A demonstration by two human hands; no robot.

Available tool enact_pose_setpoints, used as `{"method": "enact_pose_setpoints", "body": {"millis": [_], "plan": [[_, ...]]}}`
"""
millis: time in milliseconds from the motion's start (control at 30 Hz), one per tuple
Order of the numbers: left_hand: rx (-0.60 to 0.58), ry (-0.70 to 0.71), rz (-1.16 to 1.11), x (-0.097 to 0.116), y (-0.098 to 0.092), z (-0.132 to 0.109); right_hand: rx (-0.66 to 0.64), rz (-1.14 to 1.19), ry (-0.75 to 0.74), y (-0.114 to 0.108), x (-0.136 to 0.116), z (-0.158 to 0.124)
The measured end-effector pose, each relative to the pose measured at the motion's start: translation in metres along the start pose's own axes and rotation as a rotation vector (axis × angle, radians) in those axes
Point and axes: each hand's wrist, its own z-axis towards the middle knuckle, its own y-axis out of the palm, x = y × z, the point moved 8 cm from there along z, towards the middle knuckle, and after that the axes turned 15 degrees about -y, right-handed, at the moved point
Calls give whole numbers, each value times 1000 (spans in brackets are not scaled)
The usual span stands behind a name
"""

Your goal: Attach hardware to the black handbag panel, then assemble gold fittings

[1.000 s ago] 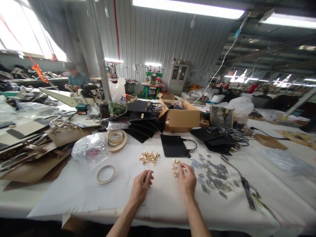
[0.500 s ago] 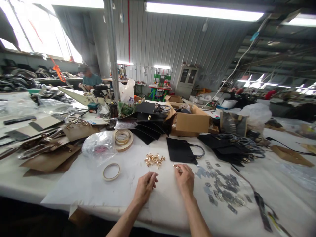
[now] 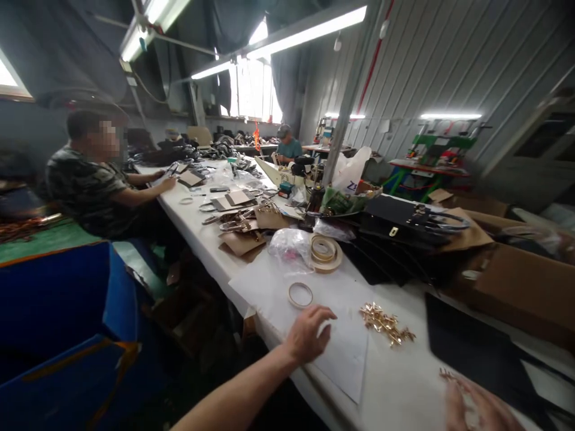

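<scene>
My left hand (image 3: 311, 333) hovers over the near edge of a white paper sheet (image 3: 335, 353), its fingers apart and nothing between them. Just beyond it lies a ring of tape (image 3: 300, 295). At the lower right, partly cut off and blurred, my right hand (image 3: 480, 408) has its fingers bent around small gold metal fittings (image 3: 445, 375) that show at the fingertips. Between the hands, farther back, is a pile of similar gold fittings (image 3: 381, 323). A black bag panel (image 3: 467, 341) lies beyond my right hand.
Larger tape rolls (image 3: 324, 251) and a clear plastic bag (image 3: 287, 250) lie behind the paper. Black handbags (image 3: 390, 218) and a cardboard box (image 3: 530, 287) stand at the right. On the left are a blue bin (image 3: 54, 299) and a seated person (image 3: 96, 179); another person (image 3: 288, 146) sits farther back.
The view has swung left, bringing the blue bin and seated person into sight. My left hand has moved left toward the tape ring and its fingers have opened. The hands are farther apart.
</scene>
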Motion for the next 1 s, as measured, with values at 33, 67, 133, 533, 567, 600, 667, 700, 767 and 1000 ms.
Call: {"method": "enact_pose_setpoints", "body": {"millis": [33, 67, 133, 533, 567, 600, 667, 700, 767, 1000], "plan": [[6, 32, 69, -6, -16, 4, -53, 15, -31, 9, -18, 1], [-3, 47, 128, -13, -27, 10, -135, 64, -52, 23, -37, 2], [-24, 46, 211, -29, -40, 20, -256, 192, -35, 55, -74, 2], [-38, -58, 373, -52, -31, 25, -661, 630, 279, 228, -180, 16], [-41, -57, 378, -53, -30, 25, -676, 629, 290, 231, -179, 16], [-45, -57, 385, -54, -30, 25, -690, 631, 305, 234, -178, 14], [-55, -65, 403, -56, -30, 25, -719, 640, 329, 237, -175, 11], [-64, -69, 412, -56, -29, 25, -731, 644, 334, 238, -174, 10], [-86, -69, 429, -56, -27, 25, -748, 650, 324, 237, -174, 9], [-104, -72, 448, -61, -25, 34, -730, 598, 239, 219, -183, 7]]}}
